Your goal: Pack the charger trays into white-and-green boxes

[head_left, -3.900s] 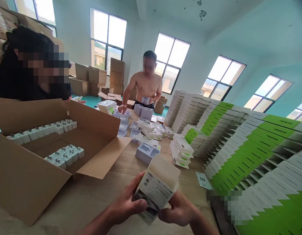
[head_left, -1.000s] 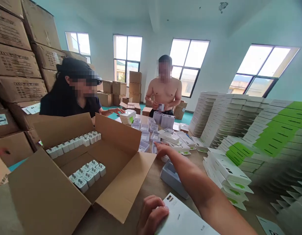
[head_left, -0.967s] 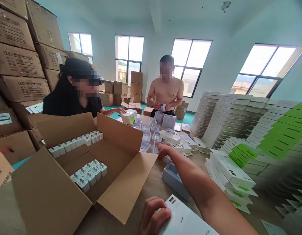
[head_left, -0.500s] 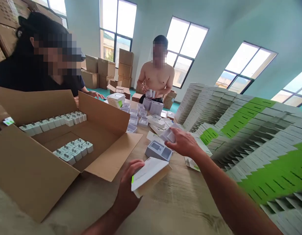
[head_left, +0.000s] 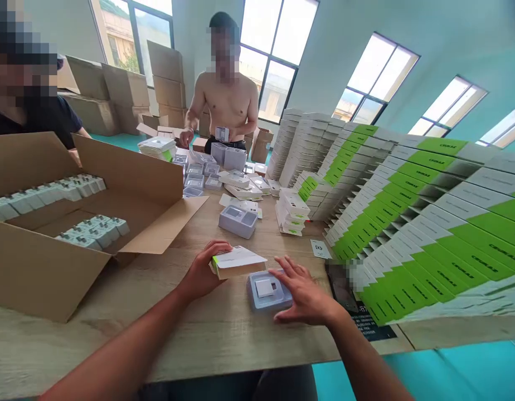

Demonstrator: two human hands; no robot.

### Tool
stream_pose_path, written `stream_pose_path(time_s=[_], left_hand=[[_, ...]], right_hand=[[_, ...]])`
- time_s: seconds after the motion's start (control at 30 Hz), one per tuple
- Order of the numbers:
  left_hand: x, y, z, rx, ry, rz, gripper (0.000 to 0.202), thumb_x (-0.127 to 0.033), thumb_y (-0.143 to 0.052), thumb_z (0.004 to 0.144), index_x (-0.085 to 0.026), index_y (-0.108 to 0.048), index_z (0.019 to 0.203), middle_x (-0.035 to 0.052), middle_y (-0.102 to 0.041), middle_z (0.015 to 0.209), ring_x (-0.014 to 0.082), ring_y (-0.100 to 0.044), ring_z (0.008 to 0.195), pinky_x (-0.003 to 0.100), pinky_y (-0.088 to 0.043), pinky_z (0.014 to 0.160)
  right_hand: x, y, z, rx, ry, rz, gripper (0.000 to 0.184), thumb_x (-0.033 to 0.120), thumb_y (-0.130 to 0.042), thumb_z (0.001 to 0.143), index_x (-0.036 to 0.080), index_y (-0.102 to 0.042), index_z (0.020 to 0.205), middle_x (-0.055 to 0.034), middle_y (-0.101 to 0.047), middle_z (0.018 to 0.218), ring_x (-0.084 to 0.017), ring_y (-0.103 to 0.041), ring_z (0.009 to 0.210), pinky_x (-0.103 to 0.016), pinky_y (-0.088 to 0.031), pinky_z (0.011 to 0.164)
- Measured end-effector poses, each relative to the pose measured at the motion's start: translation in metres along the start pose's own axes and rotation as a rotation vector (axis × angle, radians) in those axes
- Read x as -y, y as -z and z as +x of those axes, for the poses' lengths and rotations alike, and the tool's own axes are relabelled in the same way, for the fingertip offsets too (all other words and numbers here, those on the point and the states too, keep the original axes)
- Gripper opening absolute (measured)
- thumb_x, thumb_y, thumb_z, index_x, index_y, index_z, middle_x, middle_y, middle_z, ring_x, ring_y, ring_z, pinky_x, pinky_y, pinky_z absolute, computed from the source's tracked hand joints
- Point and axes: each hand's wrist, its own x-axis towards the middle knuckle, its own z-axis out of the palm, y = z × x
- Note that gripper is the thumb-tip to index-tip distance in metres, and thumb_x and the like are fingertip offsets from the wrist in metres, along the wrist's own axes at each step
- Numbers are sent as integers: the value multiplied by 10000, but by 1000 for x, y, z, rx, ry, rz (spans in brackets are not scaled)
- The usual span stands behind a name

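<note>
Hard to make out in this shot
The seated person [head_left: 27, 106] gets cut off by the left edge, face pixelated, and the white plug adapters [head_left: 15, 197] run out of frame. A pixelated patch [head_left: 345, 284] covers part of the dark printed sheet [head_left: 368, 323], the right hand [head_left: 303, 289] hides some of the pale blue tray [head_left: 269, 295], and the standing person's [head_left: 226, 100] white item [head_left: 222, 133] is too small to tell.

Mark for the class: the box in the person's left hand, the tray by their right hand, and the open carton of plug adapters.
White box [head_left: 239, 260]: head view, on its top face.
Plastic tray [head_left: 257, 299]: head view, on its near rim.
Open cardboard carton [head_left: 40, 273]: head view, on its front wall.
</note>
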Motion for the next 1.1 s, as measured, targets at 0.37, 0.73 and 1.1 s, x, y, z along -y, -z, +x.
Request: stream_pose_path(time_s=[0.37, 0.73, 1.1], left_hand=[[19, -12, -8, 20, -6, 85, 359, -173, -755, 813, -210, -668, 1159, 122, -716, 1187, 261, -692, 1138, 405, -561, 987], [11, -15, -12, 17, -126, 187, 414, -38, -652, 799, -245, -700, 1154, 116, -714, 1240, 278, -651, 1170, 458, -530, 1016], [-9, -18, -16, 42, 116, 17, 315, -203, -705, 790, -186, -710, 1104, 141, -733, 1201, 320, -671, 1140, 474, -557, 982]], right_hand=[[24, -9, -66, -194, 73, 370, 736, 174, -769, 710, 262, -618, 1425, -115, -574, 1470, -304, -525, 1363, -464, -423, 1150], [96, 36, -72, -478, -232, 126, 494, 335, -736, 826, 186, -697, 1296, -120, -726, 1253, -345, -639, 1138, -520, -513, 1016], [104, 31, -73, -761, -121, 389, 670, 542, -688, 910, 210, -524, 1469, -160, -581, 1501, -352, -606, 1302, -491, -558, 996]])
